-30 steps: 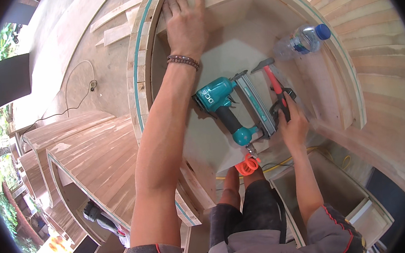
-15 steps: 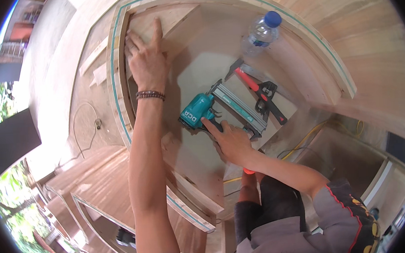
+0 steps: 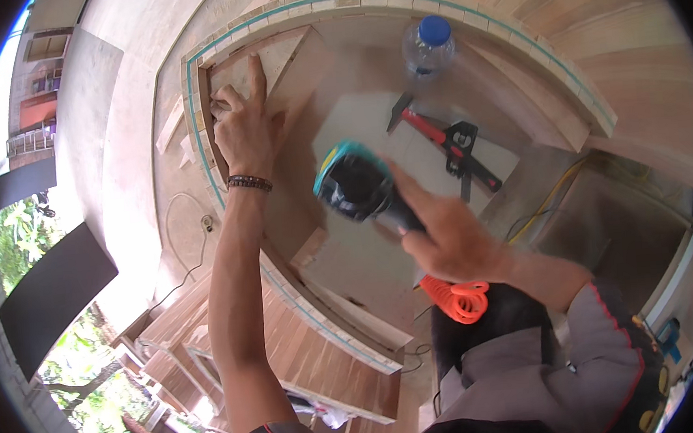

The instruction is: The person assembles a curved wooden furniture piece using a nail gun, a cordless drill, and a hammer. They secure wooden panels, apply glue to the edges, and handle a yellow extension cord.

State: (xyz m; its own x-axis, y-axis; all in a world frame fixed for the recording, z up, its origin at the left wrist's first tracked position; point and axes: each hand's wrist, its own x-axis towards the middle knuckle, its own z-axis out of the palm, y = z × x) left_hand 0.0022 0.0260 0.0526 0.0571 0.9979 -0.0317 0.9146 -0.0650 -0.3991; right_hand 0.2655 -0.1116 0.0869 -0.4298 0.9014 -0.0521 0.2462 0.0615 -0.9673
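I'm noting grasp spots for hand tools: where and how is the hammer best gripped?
The hammer is probably best taken by the black end of its handle, from above on the near right. It lies with its head at the far left and this slim end nearest, seemingly clear of the black object by the handle's middle.

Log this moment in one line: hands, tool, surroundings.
left hand: at corner panel | right hand: gripping nailer | hammer, bottle: inside curved frame | orange hose: near right hand

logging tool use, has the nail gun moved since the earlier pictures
Yes, upward: the right hand has lifted the nail gun off the pale panel.
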